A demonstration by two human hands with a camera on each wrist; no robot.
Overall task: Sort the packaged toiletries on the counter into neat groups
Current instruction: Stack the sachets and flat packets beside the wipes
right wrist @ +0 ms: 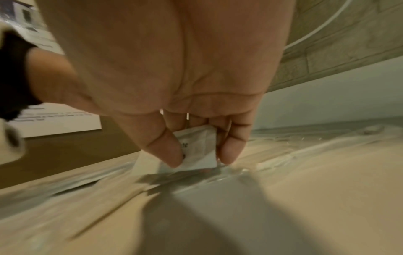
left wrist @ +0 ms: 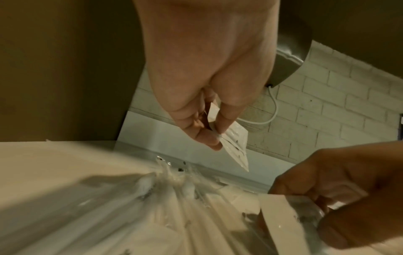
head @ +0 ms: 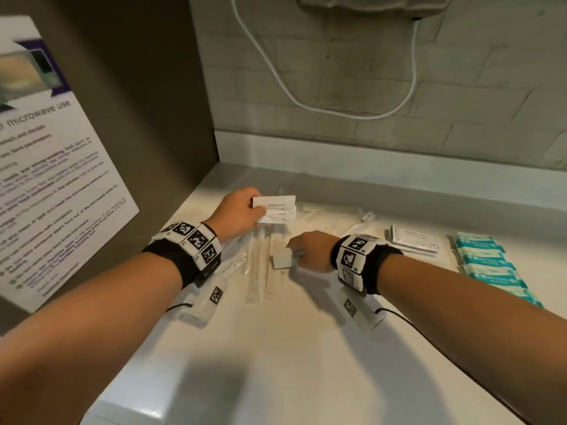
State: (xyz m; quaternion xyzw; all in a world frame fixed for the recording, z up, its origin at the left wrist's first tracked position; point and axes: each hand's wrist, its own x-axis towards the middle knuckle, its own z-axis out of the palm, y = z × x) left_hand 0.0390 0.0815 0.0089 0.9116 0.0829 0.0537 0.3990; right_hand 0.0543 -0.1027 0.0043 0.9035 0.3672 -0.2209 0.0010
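Note:
My left hand holds a small fan of white toothpaste packets above the counter's back left; the left wrist view shows thumb and fingers pinching these packets. My right hand is low over the counter's middle and pinches another small white packet between thumb and fingers, seen close in the right wrist view as a packet just above the surface. Clear-wrapped toothbrushes lie in a loose pile under and between both hands.
A stack of white shampoo sachets lies right of my right hand. A row of teal packets runs along the counter's right side. Small loose items sit near the back wall. A brown side panel with a poster bounds the left.

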